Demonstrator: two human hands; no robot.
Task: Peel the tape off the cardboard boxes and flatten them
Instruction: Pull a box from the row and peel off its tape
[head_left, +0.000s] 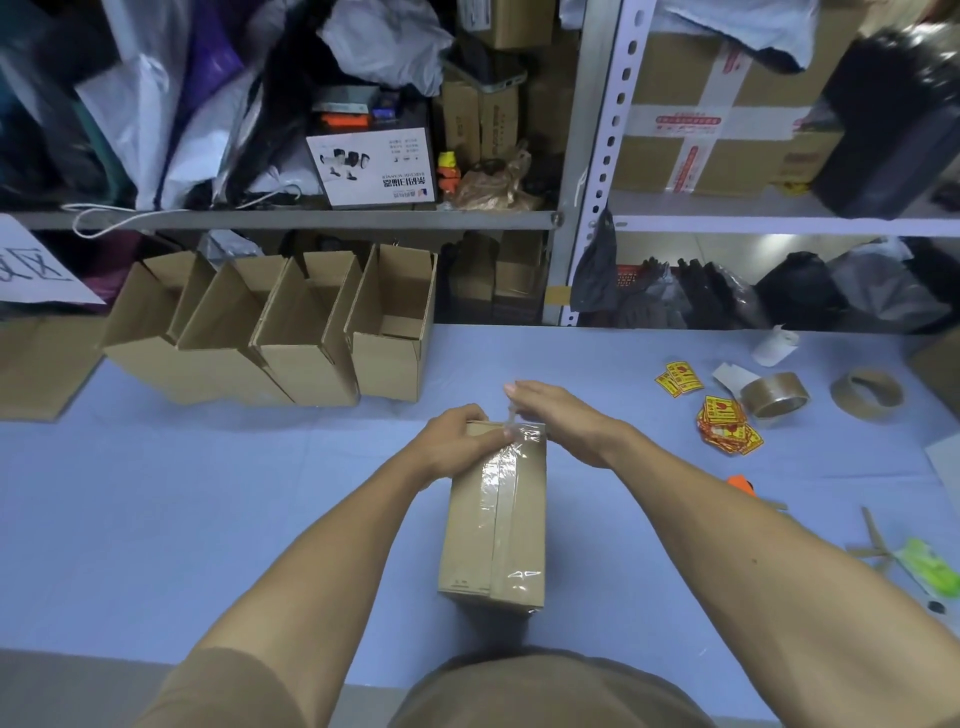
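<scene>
The box (493, 519) lies on the table (208, 493) before me. My left hand (457, 441) grips its far end; my right hand (550, 410) pinches the lifted tape (511, 410) — a fast pull may tear this thin strip.

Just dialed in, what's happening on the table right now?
A person is peeling the clear tape off a closed cardboard box lying on the blue table. The left hand grips the box's far end to steady it, while the right hand pinches the lifted tape end and pulls it up. Most of the strip is still stuck along the seam. Four open boxes stand at the back left; two tape rolls lie to the right.
</scene>
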